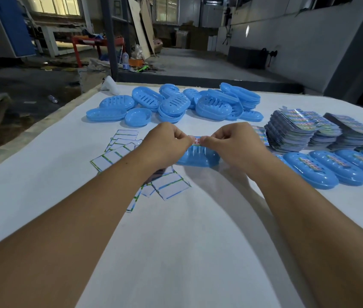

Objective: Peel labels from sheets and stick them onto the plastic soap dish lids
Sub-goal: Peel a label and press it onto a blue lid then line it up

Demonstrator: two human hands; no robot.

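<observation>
A blue plastic soap dish lid (198,157) lies on the white table in front of me. Just above it my left hand (165,144) and my right hand (234,144) pinch the two ends of a colourful printed label (196,140) between thumb and fingers. The label is stretched between my hands over the lid; whether it touches the lid I cannot tell. Most of the label is hidden by my fingers.
A pile of unlabelled blue lids (176,103) lies at the back. Stacks of label sheets (298,130) stand at the right, with labelled lids (336,167) in a row before them. Empty white backing sheets (118,150) are scattered at the left and under my left wrist.
</observation>
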